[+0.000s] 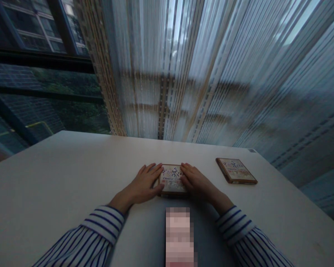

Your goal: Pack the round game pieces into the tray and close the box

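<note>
Both hands are resting on a small flat box (172, 179) that is lying on the white tabletop (58, 178), straight ahead of the person and close to the near edge. The left hand (145, 183) is pressing against the box's left side, fingers stretched flat along it and thumb at the near corner. The right hand (194, 180) is mirroring it on the right side, fingers lying over the right edge of the printed lid. The hands are apart, with the box bracketed between them; neither is closing around it, and the box appears to be sitting flat rather than being lifted. The box is roughly square, so it is showing no clear long axis; its printed face is pointing up and its edges are running about square to the person. Both hands are equally near it, one on each flank.

A second box (236, 170) of the same kind is lying flat farther right and slightly farther off, well apart from the right hand and turned at a slight angle. Striped sleeves (100, 226) are covering both forearms.
</note>
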{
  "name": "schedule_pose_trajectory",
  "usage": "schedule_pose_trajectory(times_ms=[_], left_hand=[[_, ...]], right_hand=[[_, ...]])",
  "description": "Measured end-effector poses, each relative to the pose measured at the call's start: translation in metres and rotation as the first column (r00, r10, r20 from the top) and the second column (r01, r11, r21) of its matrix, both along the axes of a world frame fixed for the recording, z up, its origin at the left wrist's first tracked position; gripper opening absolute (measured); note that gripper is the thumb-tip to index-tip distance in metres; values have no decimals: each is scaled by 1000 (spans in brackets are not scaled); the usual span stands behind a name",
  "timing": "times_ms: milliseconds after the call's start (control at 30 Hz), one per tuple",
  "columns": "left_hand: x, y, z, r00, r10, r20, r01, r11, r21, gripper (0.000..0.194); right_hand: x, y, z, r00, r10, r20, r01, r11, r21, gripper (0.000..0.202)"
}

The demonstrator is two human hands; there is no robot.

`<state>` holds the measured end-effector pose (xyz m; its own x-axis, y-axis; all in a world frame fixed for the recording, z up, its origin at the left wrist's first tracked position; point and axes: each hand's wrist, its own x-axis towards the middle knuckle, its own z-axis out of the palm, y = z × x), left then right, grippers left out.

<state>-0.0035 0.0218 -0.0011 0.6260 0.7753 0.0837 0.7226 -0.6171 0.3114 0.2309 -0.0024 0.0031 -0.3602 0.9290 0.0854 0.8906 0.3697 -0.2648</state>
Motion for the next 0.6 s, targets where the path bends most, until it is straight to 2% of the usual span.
schedule_pose_trajectory(times_ms=[233, 400, 600], left_hand=[[-1, 1, -1, 1000, -14, -10, 14, 1000, -6, 64], [-1, 0, 0, 1000, -15, -23, 14, 1000, -22, 75], [0, 0, 1, 1000, 0, -9, 0, 1000, -3, 74]], right_hand=[[13, -10, -3, 999, 26, -38, -27, 999, -37, 60], [19, -13, -4, 999, 41, -25, -42, 996, -72, 71], [22, -16, -11, 998, 46, -51, -49, 997, -54, 70]])
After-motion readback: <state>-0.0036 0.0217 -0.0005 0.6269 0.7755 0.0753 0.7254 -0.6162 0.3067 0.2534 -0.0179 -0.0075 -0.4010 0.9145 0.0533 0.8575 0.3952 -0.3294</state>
